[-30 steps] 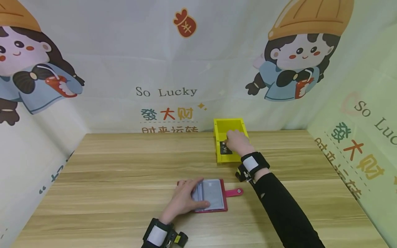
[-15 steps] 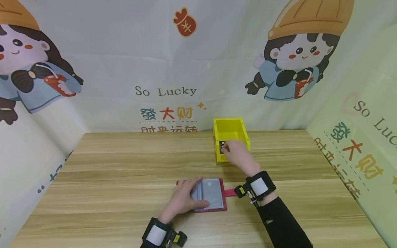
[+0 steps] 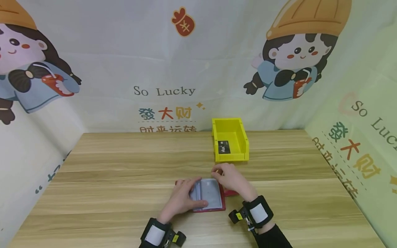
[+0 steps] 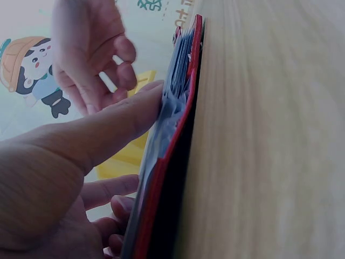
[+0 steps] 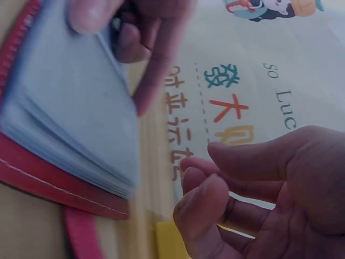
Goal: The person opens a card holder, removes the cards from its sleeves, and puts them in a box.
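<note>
Low centre, the left hand (image 3: 180,199) gripped a rectangular red plastic-sleeved booklet (image 3: 211,193); slackening risked it closing. The right hand (image 3: 233,177) seemed empty.

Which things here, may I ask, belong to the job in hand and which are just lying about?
Likely in the job:
open red booklet with translucent plastic pages, under the left hand
yellow plastic bin
black rectangular VIP card inside it

Apparently just around:
pale cartoon-printed backdrop
black right-wrist strap
</note>
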Motion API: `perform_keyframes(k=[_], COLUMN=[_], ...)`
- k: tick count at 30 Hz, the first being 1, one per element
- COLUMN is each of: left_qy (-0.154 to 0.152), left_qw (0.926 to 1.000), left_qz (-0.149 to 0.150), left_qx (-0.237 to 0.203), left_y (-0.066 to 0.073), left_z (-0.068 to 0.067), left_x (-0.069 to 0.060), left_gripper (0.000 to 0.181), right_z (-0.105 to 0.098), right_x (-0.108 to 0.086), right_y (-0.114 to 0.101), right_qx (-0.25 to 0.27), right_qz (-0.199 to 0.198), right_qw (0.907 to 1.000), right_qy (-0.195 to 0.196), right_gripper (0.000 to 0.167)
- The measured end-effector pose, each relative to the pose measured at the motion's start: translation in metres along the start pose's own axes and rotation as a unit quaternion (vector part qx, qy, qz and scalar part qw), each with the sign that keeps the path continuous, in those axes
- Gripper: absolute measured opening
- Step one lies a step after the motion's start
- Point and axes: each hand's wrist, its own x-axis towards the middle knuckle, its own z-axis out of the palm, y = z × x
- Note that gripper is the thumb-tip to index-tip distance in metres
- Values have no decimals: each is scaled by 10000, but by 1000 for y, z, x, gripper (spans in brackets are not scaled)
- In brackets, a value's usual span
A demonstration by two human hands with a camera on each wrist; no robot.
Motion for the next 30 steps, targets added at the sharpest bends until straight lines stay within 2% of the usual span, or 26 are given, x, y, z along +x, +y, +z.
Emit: perform_keyframes(k=[6, 9, 21, 30], left_qy=[9, 0, 17, -61], left_qw=[10000, 10000, 10000, 9999], left_qz=[0, 5, 73, 75], left_qx=[35, 15, 41, 87], left_y=[-1, -2, -1, 0], left_z=[-1, -1, -2, -3], left_x=[0, 1, 0, 0], left_gripper=[83, 84, 84, 84], right_z=[14, 17, 25, 27], right_x=[-4, -6, -4, -3], right_y=[11, 17, 35, 42], right_qx=[263, 361, 276, 426], right_qz=[-176, -395, -1113, -818], right_qw=[9993, 9984, 9932, 9957], right_qy=[-178, -188, -176, -100], right_gripper=[29, 35, 43, 49])
